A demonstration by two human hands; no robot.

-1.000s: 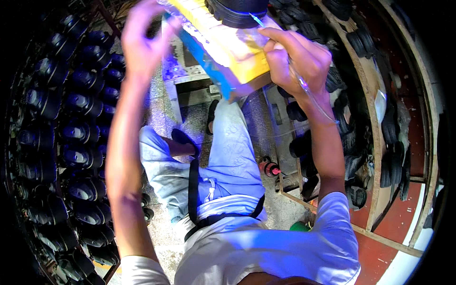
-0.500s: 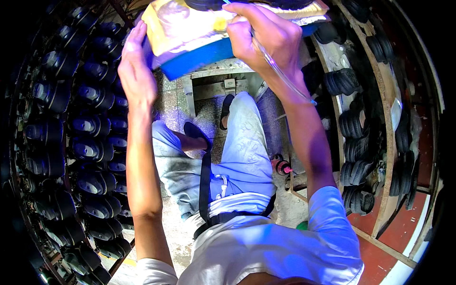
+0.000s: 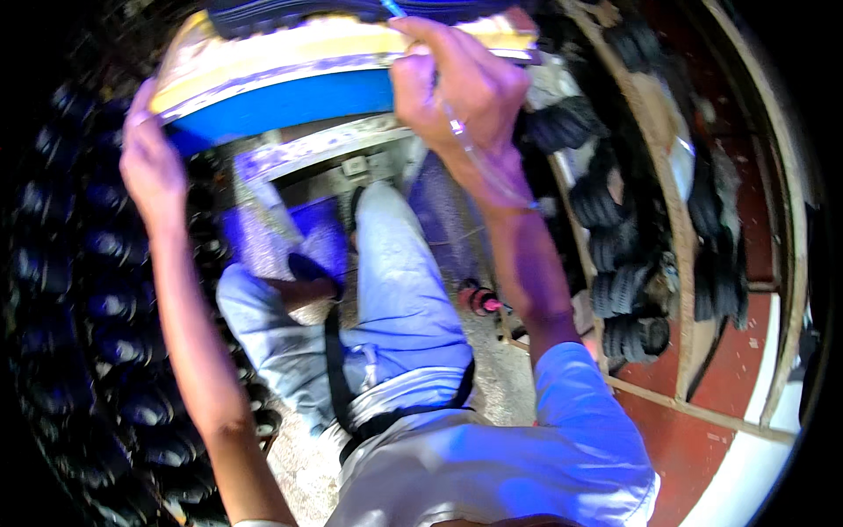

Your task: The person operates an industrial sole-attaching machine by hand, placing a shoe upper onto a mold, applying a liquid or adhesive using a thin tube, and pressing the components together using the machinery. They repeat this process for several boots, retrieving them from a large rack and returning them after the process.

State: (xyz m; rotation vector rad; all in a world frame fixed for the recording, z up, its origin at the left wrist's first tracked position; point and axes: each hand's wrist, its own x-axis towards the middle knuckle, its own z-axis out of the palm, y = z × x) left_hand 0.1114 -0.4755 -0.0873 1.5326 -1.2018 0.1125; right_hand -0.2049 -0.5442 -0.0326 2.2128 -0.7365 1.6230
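Across the top lies a work block [image 3: 290,98] with a pale yellow upper layer and a blue side. My left hand [image 3: 151,167] rests along its left end, fingers stretched out against the edge and holding nothing that I can see. Near the block's right part, my right hand [image 3: 461,88] is closed around a thin pen-like tool [image 3: 392,8] with a blue tip. Clear tubing [image 3: 479,158] runs from that grip along the wrist. Just beyond the tool, a black ribbed piece [image 3: 299,10], like a shoe sole, lies on the block, partly cut off by the frame's top.
Racks of dark shoe-shaped pieces [image 3: 123,307] fill the left side, blurred. On the right, shelves with wooden rails [image 3: 654,132] hold black ribbed soles [image 3: 634,338]. A pale table frame [image 3: 329,145] stands under the block. A small pink-and-black object [image 3: 479,299] is beside my leg.
The view has shifted and turned, so the block, racks and both arms appear farther left. More of the black ribbed piece shows. The right hand still grips the tool; the left stays at the block's end.
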